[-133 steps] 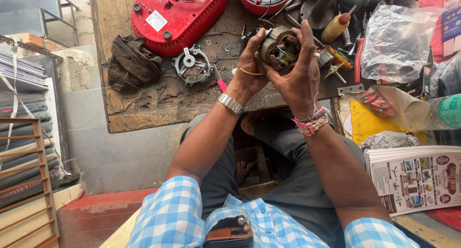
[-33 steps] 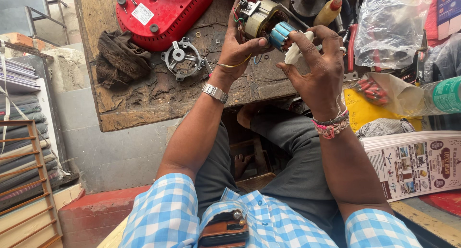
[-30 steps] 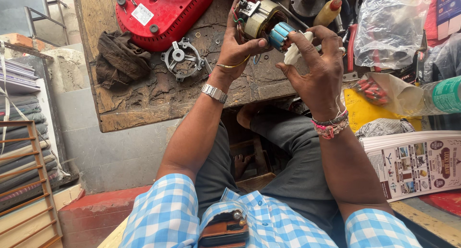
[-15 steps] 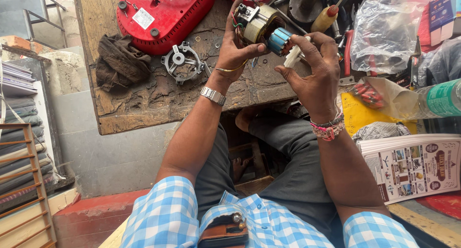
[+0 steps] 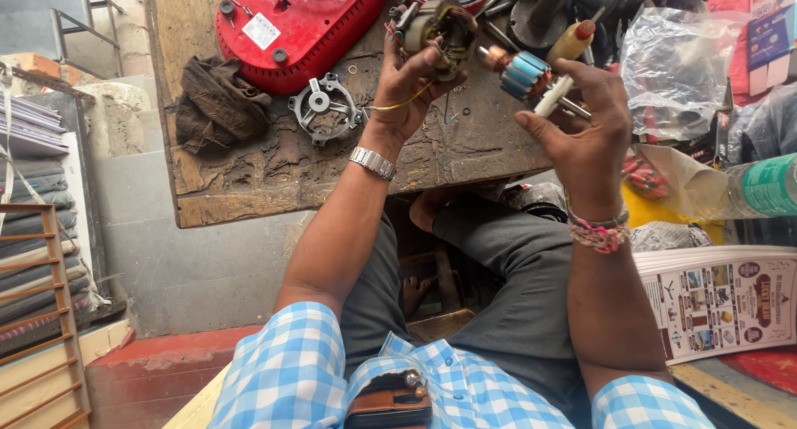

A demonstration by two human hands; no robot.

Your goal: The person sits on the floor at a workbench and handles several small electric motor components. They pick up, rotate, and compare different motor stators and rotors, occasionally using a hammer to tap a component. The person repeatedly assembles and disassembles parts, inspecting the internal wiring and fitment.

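Rotor point(image 5: 521, 73) is now out of the stator housing point(image 5: 436, 30): your left hand point(image 5: 407, 88) grips the housing, your right hand point(image 5: 581, 130) pinches the rotor.

White rectangular sticker label point(image 5: 261, 31) sitting on red plastic housing point(image 5: 290, 26) at worktop's far edge. Blue cardboard box point(image 5: 770, 22) showing top right. Stack of white printed leaflets point(image 5: 718, 300) lying lower right. Green-labelled clear bottle point(image 5: 768, 184) lying above leaflets.
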